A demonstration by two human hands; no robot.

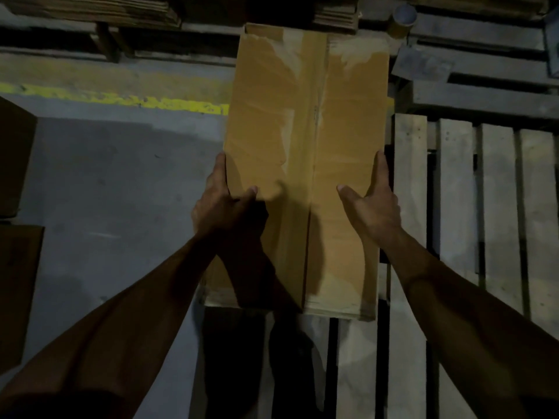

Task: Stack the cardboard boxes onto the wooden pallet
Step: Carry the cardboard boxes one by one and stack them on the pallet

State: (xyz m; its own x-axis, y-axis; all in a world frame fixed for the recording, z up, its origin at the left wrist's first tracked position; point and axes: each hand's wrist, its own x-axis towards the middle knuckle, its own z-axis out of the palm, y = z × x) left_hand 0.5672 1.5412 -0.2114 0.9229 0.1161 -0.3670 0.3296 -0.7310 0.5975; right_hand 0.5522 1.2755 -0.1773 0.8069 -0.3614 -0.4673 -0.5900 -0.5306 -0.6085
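Bare forearms, dark short sleeves

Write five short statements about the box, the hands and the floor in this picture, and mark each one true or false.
1. Both hands hold one cardboard box. True: the left hand grips its left edge and the right hand grips its right edge.
2. The box's top flaps stand open. False: the flaps are closed, with a strip of tape along the centre seam.
3. A wooden pallet lies to the right of the box. True.
4. The line painted on the floor is red. False: the floor line is yellow.
5. Boxes are already stacked on the pallet slats at right. False: the slats in view are bare.
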